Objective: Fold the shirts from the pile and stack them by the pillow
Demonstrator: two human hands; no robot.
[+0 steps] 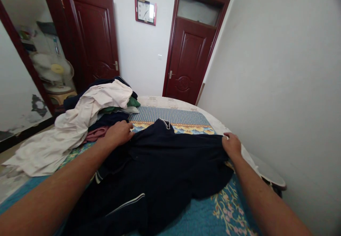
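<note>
A dark navy garment (160, 172) with thin white stripes lies spread across the bed in front of me. My left hand (119, 132) rests on its far left edge with the fingers curled over the cloth. My right hand (231, 144) grips the garment's far right edge, fingers closed on the fabric. Both arms reach forward over the bed.
A heap of clothes (87, 118), white, green, navy and pink, sits on the bed's left side. The bed has a teal floral sheet (226, 207) and a blue striped mat (173, 116). Two dark red doors, a wall clock (145, 11) and a fan (54, 70) stand beyond.
</note>
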